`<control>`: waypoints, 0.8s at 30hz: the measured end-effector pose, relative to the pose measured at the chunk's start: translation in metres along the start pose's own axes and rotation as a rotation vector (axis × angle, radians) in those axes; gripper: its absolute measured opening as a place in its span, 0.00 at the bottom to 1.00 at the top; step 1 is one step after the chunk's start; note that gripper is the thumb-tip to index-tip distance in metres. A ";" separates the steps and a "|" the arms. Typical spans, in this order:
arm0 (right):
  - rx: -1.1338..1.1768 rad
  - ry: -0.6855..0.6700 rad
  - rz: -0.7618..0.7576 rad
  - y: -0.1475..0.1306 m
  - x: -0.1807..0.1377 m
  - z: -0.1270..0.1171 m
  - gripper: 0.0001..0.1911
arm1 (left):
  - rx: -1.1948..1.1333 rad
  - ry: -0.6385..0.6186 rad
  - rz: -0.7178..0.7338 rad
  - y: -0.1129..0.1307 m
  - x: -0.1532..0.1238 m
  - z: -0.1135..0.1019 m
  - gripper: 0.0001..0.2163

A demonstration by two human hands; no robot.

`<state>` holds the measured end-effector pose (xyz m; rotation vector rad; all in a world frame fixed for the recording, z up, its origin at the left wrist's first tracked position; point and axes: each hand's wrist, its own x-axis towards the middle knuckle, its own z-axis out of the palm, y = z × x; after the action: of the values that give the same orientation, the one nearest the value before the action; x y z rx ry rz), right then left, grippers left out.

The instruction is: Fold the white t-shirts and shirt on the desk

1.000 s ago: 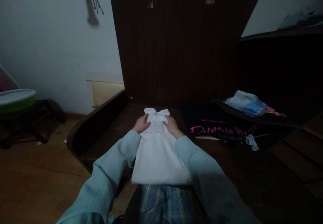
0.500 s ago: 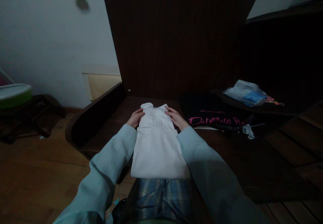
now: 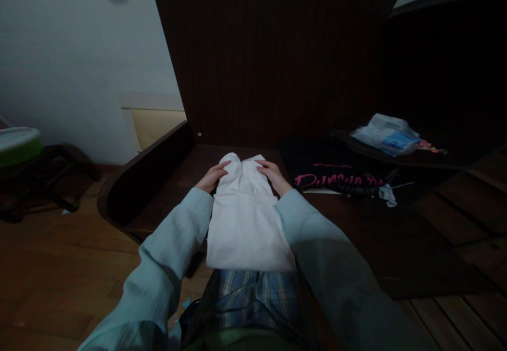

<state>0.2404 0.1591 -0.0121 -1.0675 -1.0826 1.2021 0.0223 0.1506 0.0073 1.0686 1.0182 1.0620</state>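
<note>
A folded white garment (image 3: 249,229) lies lengthwise in front of me, its near edge over my lap and its far end on the dark wooden surface. Two rounded flaps with a crease between them form that far end. My left hand (image 3: 216,176) grips its left side, the thumb and fingers on the cloth. On the opposite side, my right hand (image 3: 274,176) holds the right flap, fingers bent over the edge. The undersides of both hands are hidden. I cannot tell what kind of garment it is.
Right of the garment lies a black cloth item with pink lettering (image 3: 336,179). A clear and blue plastic packet (image 3: 390,134) rests on a dark shelf behind it. A raised wooden side rail (image 3: 138,177) borders the left. A green tub (image 3: 19,145) stands on a stool.
The view has tilted slightly downward. Both hands keep their hold on the garment's far end, where the flaps have shifted a little and the crease between them looks deeper.
</note>
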 end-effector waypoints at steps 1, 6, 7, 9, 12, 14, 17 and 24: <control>0.000 0.005 -0.007 0.001 0.002 0.002 0.16 | 0.015 0.013 0.018 -0.001 0.003 0.000 0.26; 0.032 0.060 -0.042 -0.008 0.022 0.013 0.19 | 0.037 0.090 0.068 0.009 0.028 0.002 0.26; 0.030 0.073 -0.065 -0.014 0.027 0.015 0.20 | 0.041 0.099 0.090 0.015 0.034 0.003 0.25; 0.013 0.091 -0.145 -0.029 0.036 0.018 0.20 | 0.055 0.111 0.182 0.031 0.044 0.007 0.23; -0.031 0.081 -0.321 -0.056 0.036 0.018 0.19 | 0.090 0.120 0.433 0.054 0.048 0.013 0.23; -0.063 0.040 -0.428 -0.067 0.023 0.015 0.18 | 0.109 0.110 0.572 0.061 0.038 0.015 0.27; -0.133 -0.045 -0.496 -0.063 -0.015 0.005 0.23 | 0.182 0.079 0.659 0.051 0.006 0.012 0.34; -0.696 -0.220 -0.495 -0.010 -0.094 -0.040 0.33 | 0.798 -0.120 0.663 -0.011 -0.079 -0.008 0.21</control>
<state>0.2765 0.0630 -0.0138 -1.0885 -1.8885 0.5486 0.0015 0.0733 0.0037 2.2010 1.0336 1.0947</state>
